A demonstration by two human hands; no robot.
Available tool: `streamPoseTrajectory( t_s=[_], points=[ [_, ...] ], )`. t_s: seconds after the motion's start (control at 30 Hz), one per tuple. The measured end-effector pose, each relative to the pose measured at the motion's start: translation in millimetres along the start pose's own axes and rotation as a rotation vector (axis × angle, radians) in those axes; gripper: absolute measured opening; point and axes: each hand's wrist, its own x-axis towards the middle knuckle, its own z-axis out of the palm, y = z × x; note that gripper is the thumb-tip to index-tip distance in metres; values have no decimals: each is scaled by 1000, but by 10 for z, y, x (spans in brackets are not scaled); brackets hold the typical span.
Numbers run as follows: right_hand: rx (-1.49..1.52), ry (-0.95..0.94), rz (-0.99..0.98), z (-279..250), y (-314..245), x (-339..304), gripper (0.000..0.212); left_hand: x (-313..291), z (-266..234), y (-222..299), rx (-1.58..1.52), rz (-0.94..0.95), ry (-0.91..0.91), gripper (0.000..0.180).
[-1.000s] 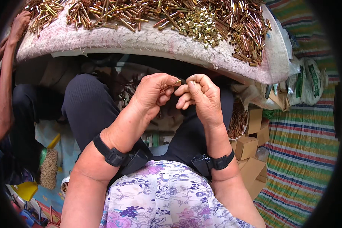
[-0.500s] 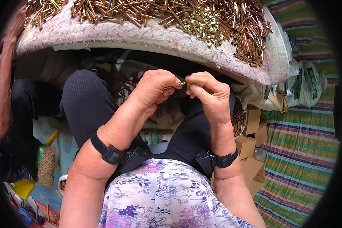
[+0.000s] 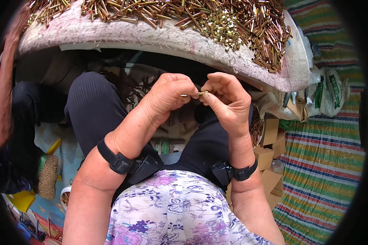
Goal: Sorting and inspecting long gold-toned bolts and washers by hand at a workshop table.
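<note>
Above my lap, my left hand (image 3: 172, 93) pinches a slim metal bolt (image 3: 186, 95) between thumb and fingers, its darker end pointing left. At the bolt's right end is a small gold-coloured piece (image 3: 205, 92); whether it is threaded on or only touching, I cannot tell. My right hand (image 3: 228, 100) closes thumb and forefinger on that piece, its other fingers loosely curled. Beyond the hands, a heap of copper-coloured bolts (image 3: 270, 36) covers a cloth-topped table (image 3: 151, 40). Among them lies a small pile of gold-coloured bits (image 3: 221, 30).
At left a co-worker's arm (image 3: 5, 85) reaches the table's edge. Cardboard boxes (image 3: 270, 157) stand by my right leg, near more bolts (image 3: 256, 126). White sacks (image 3: 331, 92) lie right of the table, on a striped sheet (image 3: 323, 163). A white bucket (image 3: 65, 194) stands at lower left.
My hands have come closer together. The bolt now shows left of my left fingertips, and my right thumb and forefinger have opened out around the gold-coloured end.
</note>
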Motion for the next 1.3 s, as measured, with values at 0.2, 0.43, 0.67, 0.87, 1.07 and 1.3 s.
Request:
streamPoseTrajectory(
  t_s=[0.2,0.43,0.67,0.87,1.07,1.3],
  points=[
    [-28,44,52,52,-12,-7,26,-30,37,11,67,30,28,6],
    [-12,242,-72,-94,-172,105,16,145,348,281,427,140,14,10],
    [405,65,11,-43,-23,166,17,83,190,398,239,128,53,9],
    [112,-20,-19,1,-18,237,12,57,0,447,110,27,-15,8],
    [-307,-82,-313,32,101,322,9,34,-76,459,96,36,-34,8],
    [-105,-138,-163,84,60,266,11,18,-96,431,128,60,-15,9]
  ],
)
